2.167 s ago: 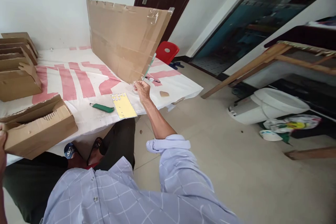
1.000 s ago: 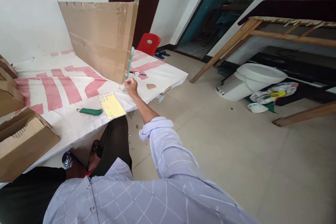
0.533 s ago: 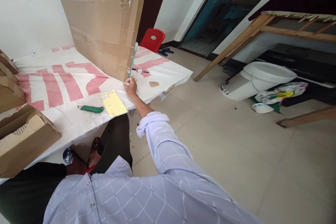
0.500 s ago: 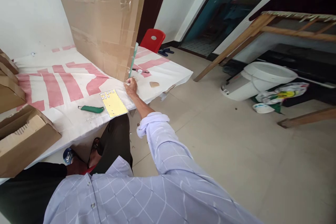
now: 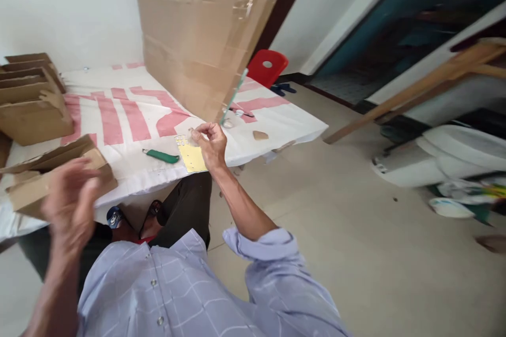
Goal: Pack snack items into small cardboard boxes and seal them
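Note:
My right hand [image 5: 212,145] is raised over the yellow sheet [image 5: 192,158], thumb and forefinger pinched on something too small to make out. Blurred by motion, my left hand [image 5: 73,200] has its fingers apart and nothing in it, in front of an open cardboard box [image 5: 31,195]. White pieces lie along the sheet's far edge, partly hidden by my right hand. A green cutter [image 5: 162,156] rests left of the sheet. Behind my right hand a large cardboard panel [image 5: 193,42] stands upright on the table.
More cardboard boxes [image 5: 35,110] stand at the table's left. A brown scrap [image 5: 260,135] lies near the right edge of the cloth-covered table [image 5: 296,121]. Beyond are a red chair [image 5: 269,66], a wooden frame [image 5: 395,100] and a white bucket [image 5: 435,155] on the floor.
My left hand has come into view at the lower left. My right hand has drawn back from the foot of the panel to above the sheet. The view has turned left.

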`<action>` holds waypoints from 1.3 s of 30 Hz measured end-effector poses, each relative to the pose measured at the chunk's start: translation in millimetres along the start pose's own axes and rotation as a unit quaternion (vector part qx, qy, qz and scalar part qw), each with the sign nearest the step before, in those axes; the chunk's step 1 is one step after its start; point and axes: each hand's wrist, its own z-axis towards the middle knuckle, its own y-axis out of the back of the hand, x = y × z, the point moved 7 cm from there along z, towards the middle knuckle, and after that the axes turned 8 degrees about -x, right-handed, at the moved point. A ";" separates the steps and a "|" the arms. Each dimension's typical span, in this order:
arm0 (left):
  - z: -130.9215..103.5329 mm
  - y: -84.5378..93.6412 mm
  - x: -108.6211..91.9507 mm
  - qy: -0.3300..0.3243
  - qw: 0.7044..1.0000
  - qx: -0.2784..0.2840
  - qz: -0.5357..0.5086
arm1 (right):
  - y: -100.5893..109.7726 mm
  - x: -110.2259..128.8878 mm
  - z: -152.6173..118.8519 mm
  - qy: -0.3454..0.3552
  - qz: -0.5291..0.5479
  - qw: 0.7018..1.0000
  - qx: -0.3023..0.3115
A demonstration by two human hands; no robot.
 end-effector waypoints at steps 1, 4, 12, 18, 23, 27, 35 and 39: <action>-12.0 -14.7 7.4 0.038 0.996 0.068 -0.032 | -16.2 16.9 -28.3 -0.011 0.025 0.999 0.026; -47.2 -52.7 26.4 0.142 0.958 0.179 -0.176 | -53.7 60.6 -106.0 -0.047 0.067 0.992 0.094; -84.9 -39.5 64.2 0.249 0.902 0.170 -0.310 | -90.4 98.6 -173.8 -0.061 0.062 0.975 0.204; -91.2 -21.8 78.6 0.298 0.884 0.151 -0.328 | -103.2 94.9 -180.2 -0.050 0.016 0.973 0.227; -93.7 -23.9 80.8 0.270 0.889 0.146 -0.339 | -111.2 104.5 -186.3 -0.025 -0.015 0.971 0.236; -92.9 -20.5 82.7 0.250 0.889 0.154 -0.352 | -112.8 110.0 -187.3 -0.041 -0.022 0.964 0.260; -79.7 -11.9 69.7 0.218 0.889 0.147 -0.374 | -117.5 106.1 -191.7 -0.126 0.054 0.944 0.301; -78.1 -10.6 64.5 0.242 0.880 0.152 -0.379 | -116.4 104.5 -192.8 -0.118 0.062 0.951 0.280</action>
